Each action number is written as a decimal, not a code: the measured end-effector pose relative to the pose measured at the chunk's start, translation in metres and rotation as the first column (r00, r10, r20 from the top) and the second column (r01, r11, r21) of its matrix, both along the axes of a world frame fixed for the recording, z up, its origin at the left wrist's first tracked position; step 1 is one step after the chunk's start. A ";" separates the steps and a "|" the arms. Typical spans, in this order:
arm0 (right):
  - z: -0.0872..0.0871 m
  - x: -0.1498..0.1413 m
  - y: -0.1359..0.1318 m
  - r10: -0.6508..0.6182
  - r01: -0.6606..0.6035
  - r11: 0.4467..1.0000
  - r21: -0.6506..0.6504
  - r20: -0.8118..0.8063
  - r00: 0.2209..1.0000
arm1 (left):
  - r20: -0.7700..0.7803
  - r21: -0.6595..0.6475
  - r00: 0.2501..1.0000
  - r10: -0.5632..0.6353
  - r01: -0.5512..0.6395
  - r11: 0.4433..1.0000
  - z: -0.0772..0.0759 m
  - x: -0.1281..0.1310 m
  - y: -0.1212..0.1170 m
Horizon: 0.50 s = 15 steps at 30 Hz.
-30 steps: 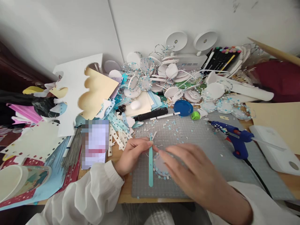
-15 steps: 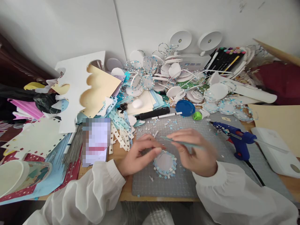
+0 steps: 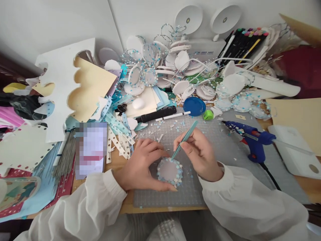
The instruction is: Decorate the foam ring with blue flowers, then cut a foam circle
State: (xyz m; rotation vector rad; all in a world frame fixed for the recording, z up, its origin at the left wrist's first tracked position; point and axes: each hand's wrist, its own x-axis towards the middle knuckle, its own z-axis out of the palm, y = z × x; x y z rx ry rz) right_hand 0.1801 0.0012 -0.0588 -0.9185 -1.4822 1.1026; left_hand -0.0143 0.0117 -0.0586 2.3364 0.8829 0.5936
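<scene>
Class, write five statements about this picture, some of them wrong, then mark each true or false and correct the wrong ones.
1. The right hand holds the tweezers. True.
2. Small stars edge the disc. True.
3. The left hand is on the phone. False: it curls around the left side of the disc.
4. The glue gun is yellow. False: it is blue.
5. The tweezers point away from the disc. False: their tip is at its far edge.
</scene>
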 end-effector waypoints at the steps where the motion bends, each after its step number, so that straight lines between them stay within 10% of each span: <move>1: 0.000 0.000 -0.001 0.010 -0.010 1.000 -0.002 0.000 1.000 | 0.007 0.011 1.000 0.001 -0.001 1.000 0.000 0.000 0.000; 15: -0.007 -0.002 -0.002 0.032 -0.030 0.999 -0.029 0.061 0.998 | 0.054 0.056 0.999 0.008 -0.011 0.998 -0.004 0.002 -0.002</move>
